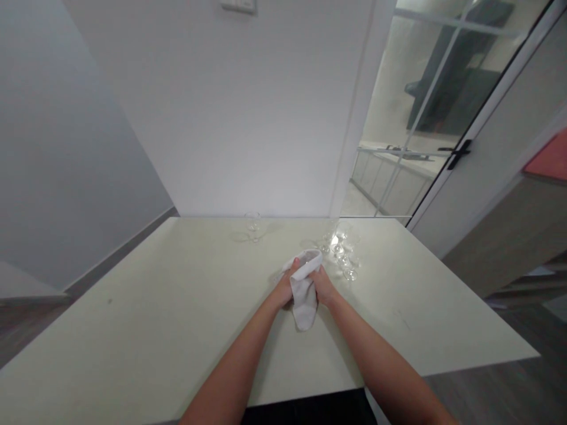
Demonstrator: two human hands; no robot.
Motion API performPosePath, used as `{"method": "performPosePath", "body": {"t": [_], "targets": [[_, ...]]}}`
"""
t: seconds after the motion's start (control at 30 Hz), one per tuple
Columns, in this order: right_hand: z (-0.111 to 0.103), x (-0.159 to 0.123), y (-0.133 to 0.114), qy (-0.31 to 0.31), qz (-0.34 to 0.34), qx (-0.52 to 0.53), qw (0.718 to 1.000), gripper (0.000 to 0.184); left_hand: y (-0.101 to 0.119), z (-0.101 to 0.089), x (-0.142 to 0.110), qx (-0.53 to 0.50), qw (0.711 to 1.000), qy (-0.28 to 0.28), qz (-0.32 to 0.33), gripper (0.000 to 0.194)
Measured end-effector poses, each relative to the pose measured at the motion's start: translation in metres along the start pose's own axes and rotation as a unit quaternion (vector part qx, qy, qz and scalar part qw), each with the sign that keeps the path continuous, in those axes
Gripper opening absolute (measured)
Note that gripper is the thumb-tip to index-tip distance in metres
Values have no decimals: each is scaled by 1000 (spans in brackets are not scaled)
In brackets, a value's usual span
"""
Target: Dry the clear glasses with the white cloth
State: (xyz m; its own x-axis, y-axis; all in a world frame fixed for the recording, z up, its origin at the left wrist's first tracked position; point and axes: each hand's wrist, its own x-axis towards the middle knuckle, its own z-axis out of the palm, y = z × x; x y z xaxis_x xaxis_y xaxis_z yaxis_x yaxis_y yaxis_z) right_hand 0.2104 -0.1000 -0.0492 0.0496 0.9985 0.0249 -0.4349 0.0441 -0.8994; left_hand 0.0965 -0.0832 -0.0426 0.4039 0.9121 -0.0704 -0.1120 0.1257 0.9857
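Observation:
A white cloth is bunched between my two hands above the middle of the table, its lower end hanging toward me. My left hand grips it from the left with the thumb up. From the right, my right hand is closed on the cloth, its fingertips hidden in the folds. A clear, glassy patch shows inside the cloth's upper opening, likely part of a glass, but its shape is mostly covered. Just beyond my right hand, several clear stemmed glasses stand close together.
One stemmed glass stands apart near the back edge of the pale table. A white wall rises directly behind the table. On the right is a glass-paned door with a black handle.

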Motion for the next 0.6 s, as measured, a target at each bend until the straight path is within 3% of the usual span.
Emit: {"method": "performPosePath", "body": {"t": [0.37, 0.6], "targets": [[2, 0, 7, 40, 33, 13, 999, 42, -4, -6, 6, -49, 998, 20, -40, 80], [-1, 8, 9, 56, 24, 18, 998, 47, 4, -7, -3, -35, 990, 3, -137, 78]]}}
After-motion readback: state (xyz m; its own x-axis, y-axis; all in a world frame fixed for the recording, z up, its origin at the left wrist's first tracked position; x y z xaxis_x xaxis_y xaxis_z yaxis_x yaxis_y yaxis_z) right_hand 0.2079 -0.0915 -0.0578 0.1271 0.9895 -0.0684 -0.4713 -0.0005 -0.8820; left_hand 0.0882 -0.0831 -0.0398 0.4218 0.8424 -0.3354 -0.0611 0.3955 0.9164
